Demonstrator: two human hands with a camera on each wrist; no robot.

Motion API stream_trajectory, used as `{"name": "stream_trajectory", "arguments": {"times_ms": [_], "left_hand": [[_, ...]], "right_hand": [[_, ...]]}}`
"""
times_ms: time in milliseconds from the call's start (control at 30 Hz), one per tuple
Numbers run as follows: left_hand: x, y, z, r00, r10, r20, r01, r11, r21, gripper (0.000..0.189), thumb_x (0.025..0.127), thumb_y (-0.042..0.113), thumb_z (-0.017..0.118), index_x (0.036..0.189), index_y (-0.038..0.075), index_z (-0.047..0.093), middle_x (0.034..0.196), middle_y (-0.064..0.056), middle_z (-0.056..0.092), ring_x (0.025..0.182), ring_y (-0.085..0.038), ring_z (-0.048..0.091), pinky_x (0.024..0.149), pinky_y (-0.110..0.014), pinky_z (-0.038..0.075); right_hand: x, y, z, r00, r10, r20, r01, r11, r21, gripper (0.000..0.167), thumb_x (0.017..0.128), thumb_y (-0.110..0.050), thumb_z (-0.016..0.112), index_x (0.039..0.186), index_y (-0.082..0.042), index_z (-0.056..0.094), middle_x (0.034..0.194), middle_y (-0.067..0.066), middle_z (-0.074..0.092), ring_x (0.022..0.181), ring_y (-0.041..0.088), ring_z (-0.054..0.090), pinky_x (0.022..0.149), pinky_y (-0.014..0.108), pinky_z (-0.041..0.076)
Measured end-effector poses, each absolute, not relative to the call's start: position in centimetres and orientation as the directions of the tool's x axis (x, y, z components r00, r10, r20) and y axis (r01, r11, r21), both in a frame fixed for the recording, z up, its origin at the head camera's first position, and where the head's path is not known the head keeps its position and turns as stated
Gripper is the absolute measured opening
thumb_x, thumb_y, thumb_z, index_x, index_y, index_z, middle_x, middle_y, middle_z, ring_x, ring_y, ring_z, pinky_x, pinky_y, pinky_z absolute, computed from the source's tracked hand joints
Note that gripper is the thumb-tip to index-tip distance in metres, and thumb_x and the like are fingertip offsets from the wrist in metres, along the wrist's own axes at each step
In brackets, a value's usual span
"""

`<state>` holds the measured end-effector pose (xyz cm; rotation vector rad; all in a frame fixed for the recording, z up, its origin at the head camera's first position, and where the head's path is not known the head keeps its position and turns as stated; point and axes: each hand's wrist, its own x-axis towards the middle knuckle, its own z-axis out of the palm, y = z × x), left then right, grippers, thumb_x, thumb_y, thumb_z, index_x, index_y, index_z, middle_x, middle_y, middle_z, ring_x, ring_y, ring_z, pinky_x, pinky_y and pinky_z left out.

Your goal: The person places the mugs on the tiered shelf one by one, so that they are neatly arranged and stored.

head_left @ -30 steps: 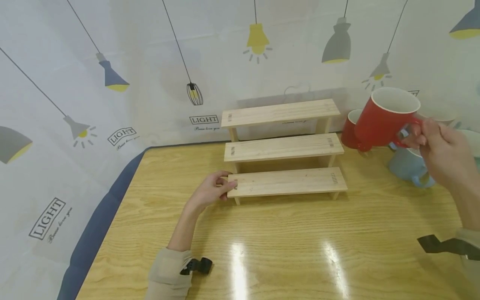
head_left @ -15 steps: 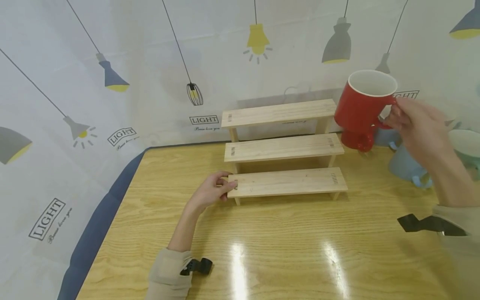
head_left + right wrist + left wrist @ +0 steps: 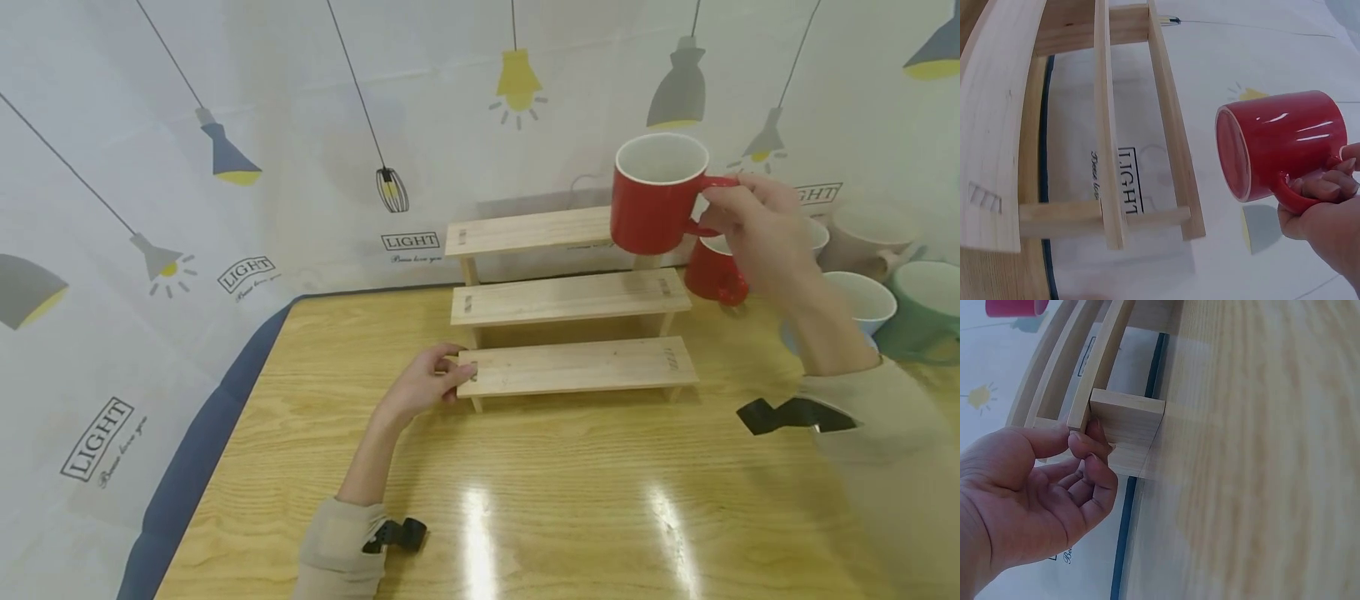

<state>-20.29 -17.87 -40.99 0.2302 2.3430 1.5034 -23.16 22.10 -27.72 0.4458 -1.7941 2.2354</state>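
A three-step wooden shelf [image 3: 573, 367] stands on the table against the back cloth. My left hand [image 3: 423, 382] pinches the left end of its lowest board, thumb on top; the left wrist view shows the fingertips [image 3: 1094, 447] curled at the board's end beside the leg. My right hand [image 3: 765, 229] grips the handle of a red mug [image 3: 651, 212] with a white inside, held upright in the air. In the head view the mug overlaps the right end of the top board. The right wrist view shows its base [image 3: 1233, 153] apart from the shelf boards [image 3: 1172, 125].
Right of the shelf stands a second red mug [image 3: 705, 271], partly behind my right hand. Farther right are a light blue mug [image 3: 862, 302], a green mug [image 3: 926, 312] and a pinkish mug [image 3: 862, 242]. A cloth printed with lamps [image 3: 315, 125] hangs behind the table [image 3: 570, 483].
My right hand has carried the red mug left, from above the other mugs to over the right end of the top board. My left hand has stayed on the lowest board.
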Motion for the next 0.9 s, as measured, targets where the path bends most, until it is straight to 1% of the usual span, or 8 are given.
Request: {"name": "stream_trajectory", "arguments": {"times_ms": [67, 133, 267, 400, 500, 567, 767, 900], "left_hand": [[-20.3, -17.8, -41.0, -0.926, 0.318, -0.204, -0.053, 0.425, 0.904, 0.059, 0.102, 0.024, 0.065, 0.148, -0.005, 0.041, 0.094, -0.010, 0.061, 0.066, -0.015, 0.054, 0.068, -0.034, 0.047], [-20.4, -17.8, -41.1, -0.925, 0.316, -0.209, -0.059, 0.426, 0.903, 0.060, 0.102, 0.024, 0.065, 0.148, -0.004, 0.041, 0.094, -0.010, 0.061, 0.067, -0.015, 0.054, 0.069, -0.035, 0.047], [-20.3, -17.8, -41.0, -0.923, 0.316, -0.218, -0.067, 0.426, 0.902, 0.060, 0.102, 0.025, 0.064, 0.149, -0.003, 0.040, 0.095, -0.010, 0.061, 0.067, -0.015, 0.054, 0.071, -0.036, 0.048], [-20.2, -17.8, -40.9, -0.922, 0.320, -0.218, -0.066, 0.425, 0.903, 0.059, 0.102, 0.024, 0.064, 0.149, -0.004, 0.040, 0.096, -0.011, 0.061, 0.067, -0.015, 0.054, 0.072, -0.036, 0.049], [-20.2, -17.8, -40.8, -0.923, 0.318, -0.218, -0.067, 0.423, 0.903, 0.059, 0.102, 0.024, 0.064, 0.149, -0.004, 0.040, 0.097, -0.011, 0.061, 0.067, -0.015, 0.054, 0.072, -0.036, 0.050], [-20.2, -17.9, -40.9, -0.923, 0.320, -0.216, -0.066, 0.423, 0.904, 0.060, 0.102, 0.024, 0.064, 0.149, -0.005, 0.040, 0.097, -0.011, 0.062, 0.067, -0.015, 0.054, 0.072, -0.036, 0.050], [-20.3, -17.8, -41.2, -0.924, 0.319, -0.212, -0.063, 0.420, 0.905, 0.061, 0.102, 0.023, 0.064, 0.149, -0.005, 0.038, 0.098, -0.012, 0.063, 0.067, -0.014, 0.056, 0.070, -0.035, 0.051], [-20.3, -17.8, -41.2, -0.925, 0.316, -0.213, -0.065, 0.419, 0.906, 0.060, 0.102, 0.022, 0.064, 0.149, -0.005, 0.039, 0.098, -0.012, 0.063, 0.067, -0.014, 0.056, 0.070, -0.034, 0.051]], "right_hand": [[-23.5, 21.3, -27.7, -0.925, 0.003, 0.379, -0.371, -0.209, -0.905, 0.028, 0.102, -0.006, 0.054, 0.079, 0.001, 0.067, 0.072, 0.003, 0.061, 0.075, 0.018, 0.051, 0.082, 0.023, 0.044], [-23.9, 20.6, -27.7, -0.922, 0.010, 0.386, -0.382, -0.180, -0.907, 0.028, 0.103, -0.008, 0.053, 0.079, 0.000, 0.067, 0.070, 0.003, 0.056, 0.075, 0.019, 0.048, 0.083, 0.024, 0.042], [-25.0, 19.1, -27.8, -0.919, 0.037, 0.393, -0.389, -0.255, -0.885, 0.028, 0.100, -0.004, 0.052, 0.078, 0.001, 0.067, 0.068, 0.002, 0.060, 0.072, 0.019, 0.050, 0.084, 0.027, 0.043], [-26.1, 17.7, -28.1, -0.919, 0.050, 0.390, -0.387, -0.282, -0.878, 0.027, 0.099, -0.002, 0.052, 0.076, -0.001, 0.067, 0.067, 0.002, 0.063, 0.068, 0.017, 0.051, 0.082, 0.028, 0.044], [-26.9, 16.7, -28.2, -0.920, 0.041, 0.389, -0.387, -0.247, -0.888, 0.028, 0.097, -0.003, 0.053, 0.072, -0.004, 0.064, 0.065, 0.001, 0.060, 0.065, 0.017, 0.051, 0.080, 0.029, 0.046], [-27.4, 16.1, -28.2, -0.925, 0.034, 0.377, -0.375, -0.224, -0.899, 0.026, 0.097, -0.003, 0.053, 0.073, -0.004, 0.064, 0.067, 0.002, 0.062, 0.065, 0.017, 0.053, 0.080, 0.029, 0.048], [-28.8, 14.8, -28.5, -0.942, 0.049, 0.333, -0.337, -0.120, -0.934, 0.020, 0.095, -0.004, 0.056, 0.076, -0.005, 0.064, 0.070, 0.004, 0.061, 0.073, 0.019, 0.054, 0.074, 0.026, 0.054], [-29.5, 13.8, -28.7, -0.941, 0.040, 0.337, -0.339, -0.093, -0.936, 0.020, 0.095, -0.005, 0.057, 0.075, -0.005, 0.061, 0.070, 0.005, 0.057, 0.075, 0.020, 0.053, 0.075, 0.026, 0.054]]}}
